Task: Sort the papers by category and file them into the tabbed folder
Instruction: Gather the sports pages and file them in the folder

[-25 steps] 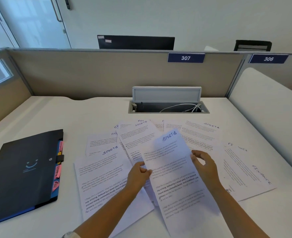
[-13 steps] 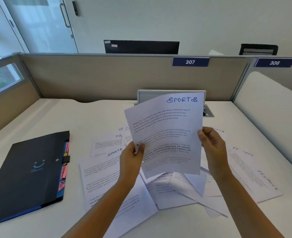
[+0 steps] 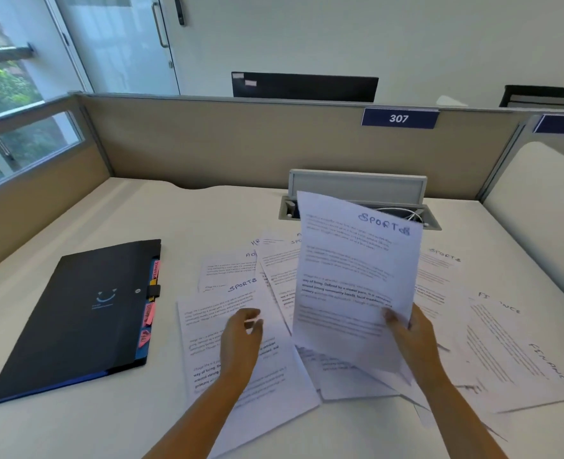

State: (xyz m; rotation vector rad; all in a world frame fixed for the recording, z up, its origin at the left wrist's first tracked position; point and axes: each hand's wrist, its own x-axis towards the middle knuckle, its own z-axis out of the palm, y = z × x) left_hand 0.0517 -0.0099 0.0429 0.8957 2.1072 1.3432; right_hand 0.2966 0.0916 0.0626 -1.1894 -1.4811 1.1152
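1. a white desk (image 3: 174, 220) sits inside a beige partition (image 3: 241, 144) that carries a blue plate reading 307 (image 3: 399, 118); an open cable tray (image 3: 357, 207) is set into the desk just below that plate.
2. loose papers (image 3: 274, 266) lie fanned and overlapping on the desk in front of the cable tray, with handwritten headings such as sports, finance and hr.
3. the right hand (image 3: 413, 336) pinches the lower right edge of a raised sheet headed sports (image 3: 353, 279), thumb on its face; the sheet stands nearly upright, its top edge overlapping the cable tray.
4. the left hand (image 3: 241, 336) hovers with fingers loosely curled over a flat sports sheet (image 3: 214, 326), on the near left side of the cable tray; it grips nothing, and contact with the paper cannot be told.
5. the black tabbed folder (image 3: 81, 319) lies closed, far to the left of the cable tray and clear of the papers, pink tabs (image 3: 149, 313) along its right edge.
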